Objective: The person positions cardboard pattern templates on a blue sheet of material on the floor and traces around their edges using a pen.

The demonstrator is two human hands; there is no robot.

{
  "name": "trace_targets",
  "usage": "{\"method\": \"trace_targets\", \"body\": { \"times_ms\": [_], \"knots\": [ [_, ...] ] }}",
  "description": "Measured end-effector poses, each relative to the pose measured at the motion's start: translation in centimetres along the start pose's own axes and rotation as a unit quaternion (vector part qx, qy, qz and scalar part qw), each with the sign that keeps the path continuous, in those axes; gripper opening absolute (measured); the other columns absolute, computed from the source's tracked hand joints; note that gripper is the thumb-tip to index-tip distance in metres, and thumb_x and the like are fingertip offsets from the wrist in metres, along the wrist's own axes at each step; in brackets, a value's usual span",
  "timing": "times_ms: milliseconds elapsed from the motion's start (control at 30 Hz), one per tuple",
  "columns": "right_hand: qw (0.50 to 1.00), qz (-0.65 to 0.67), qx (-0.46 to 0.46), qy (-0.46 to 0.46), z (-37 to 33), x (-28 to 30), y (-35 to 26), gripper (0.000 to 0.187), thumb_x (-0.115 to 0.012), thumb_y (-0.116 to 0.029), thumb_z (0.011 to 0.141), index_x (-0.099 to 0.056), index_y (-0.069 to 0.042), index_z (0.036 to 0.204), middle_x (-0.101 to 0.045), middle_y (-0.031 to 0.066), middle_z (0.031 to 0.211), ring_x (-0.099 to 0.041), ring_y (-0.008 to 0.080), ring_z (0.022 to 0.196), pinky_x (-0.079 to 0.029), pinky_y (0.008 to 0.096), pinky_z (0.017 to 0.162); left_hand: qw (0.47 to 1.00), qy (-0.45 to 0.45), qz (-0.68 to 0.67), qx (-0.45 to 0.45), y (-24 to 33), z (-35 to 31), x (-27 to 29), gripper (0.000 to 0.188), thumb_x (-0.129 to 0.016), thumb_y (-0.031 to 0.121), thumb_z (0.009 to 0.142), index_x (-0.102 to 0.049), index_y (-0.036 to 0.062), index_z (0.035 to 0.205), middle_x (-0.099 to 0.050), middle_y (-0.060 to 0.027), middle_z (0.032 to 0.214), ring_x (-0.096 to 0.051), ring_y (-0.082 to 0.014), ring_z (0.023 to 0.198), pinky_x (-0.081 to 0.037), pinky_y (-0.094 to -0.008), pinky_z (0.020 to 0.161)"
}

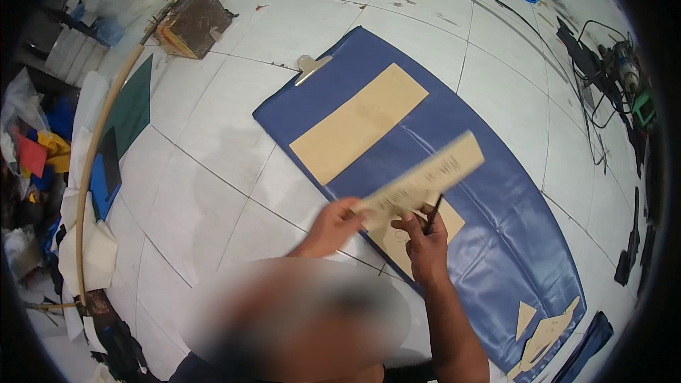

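Observation:
A tan card strip (443, 167) with handwriting on it is held tilted above a dark blue sheet of shiny material (489, 191), slightly blurred. My left hand (332, 228) pinches its left end. My right hand (424, 245) is closed around a dark pen (433, 213), its fingers at the strip's lower edge. Partly hidden beneath the strip and right hand, another tan card piece (452, 221) lies on the blue sheet. Farther up, a larger tan rectangle (362, 122) rests flat on it.
A metal clip (311, 69) grips the sheet's far left edge. Small card scraps (546, 337) lie at its near right end. On the white tiled floor (206, 163) are a brown box (193, 25), a long curved stick (99, 142), a cabled tool (624, 64) and piled scraps (39, 149).

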State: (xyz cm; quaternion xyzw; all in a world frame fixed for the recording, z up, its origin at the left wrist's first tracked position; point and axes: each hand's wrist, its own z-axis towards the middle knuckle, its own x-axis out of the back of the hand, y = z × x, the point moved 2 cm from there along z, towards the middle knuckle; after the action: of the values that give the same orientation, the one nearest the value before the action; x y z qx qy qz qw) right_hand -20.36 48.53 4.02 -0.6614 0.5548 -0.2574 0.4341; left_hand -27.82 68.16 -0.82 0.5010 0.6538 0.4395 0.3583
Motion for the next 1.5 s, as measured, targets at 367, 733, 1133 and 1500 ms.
{"method": "trace_targets", "body": {
  "times_ms": [367, 733, 1133, 1500],
  "knots": [
    [0.942, -0.333, 0.029, 0.02, -4.2, 20.3, 1.4, 0.036, -0.072, -0.017, 0.094, -0.06, 0.002, 0.122, -0.066, 0.0094, 0.1, -0.064, 0.0167, 0.081, -0.053, 0.0299, 0.072, 0.968, 0.244, -0.012, -0.058, 1.7, 8.8, 22.0, 0.027, -0.063, 0.016, 0.1, -0.068, -0.0009, 0.12, -0.069, -0.0013, 0.088, -0.058, -0.0078, 0.074, -0.048, -0.0238, 0.07],
    [0.808, -0.588, -0.023, 0.037, -15.9, 32.2, -5.0, 0.039, -0.077, -0.017, 0.085, -0.062, 0.001, 0.116, -0.071, 0.0137, 0.093, -0.07, 0.0246, 0.081, -0.056, 0.0357, 0.072, 0.952, 0.254, 0.168, 0.011, -0.8, 12.5, 22.0, 0.033, -0.071, 0.018, 0.093, -0.072, 0.0005, 0.121, -0.067, -0.0007, 0.082, -0.056, -0.0091, 0.068, -0.045, -0.026, 0.063],
    [0.807, -0.588, -0.055, 0.006, -17.5, 33.9, -5.6, 0.037, -0.072, -0.018, 0.096, -0.063, -0.007, 0.13, -0.067, 0.0078, 0.089, -0.059, 0.017, 0.077, -0.05, 0.0331, 0.068, 0.94, 0.276, 0.187, -0.072, -1.9, 12.8, 23.2, 0.025, -0.074, 0.014, 0.09, -0.069, 0.0, 0.11, -0.069, -0.0026, 0.083, -0.063, -0.0102, 0.071, -0.051, -0.0263, 0.065],
    [0.754, -0.653, -0.072, -0.027, -17.1, 36.5, -4.4, 0.039, -0.071, -0.027, 0.096, -0.064, -0.008, 0.129, -0.072, 0.0174, 0.096, -0.067, 0.0293, 0.08, -0.052, 0.0399, 0.07, 0.908, 0.323, 0.252, -0.087, -0.6, 15.1, 29.1, 0.027, -0.076, 0.016, 0.087, -0.073, 0.0015, 0.11, -0.069, -0.0029, 0.081, -0.062, -0.0115, 0.072, -0.051, -0.0272, 0.068]
  ]
}}
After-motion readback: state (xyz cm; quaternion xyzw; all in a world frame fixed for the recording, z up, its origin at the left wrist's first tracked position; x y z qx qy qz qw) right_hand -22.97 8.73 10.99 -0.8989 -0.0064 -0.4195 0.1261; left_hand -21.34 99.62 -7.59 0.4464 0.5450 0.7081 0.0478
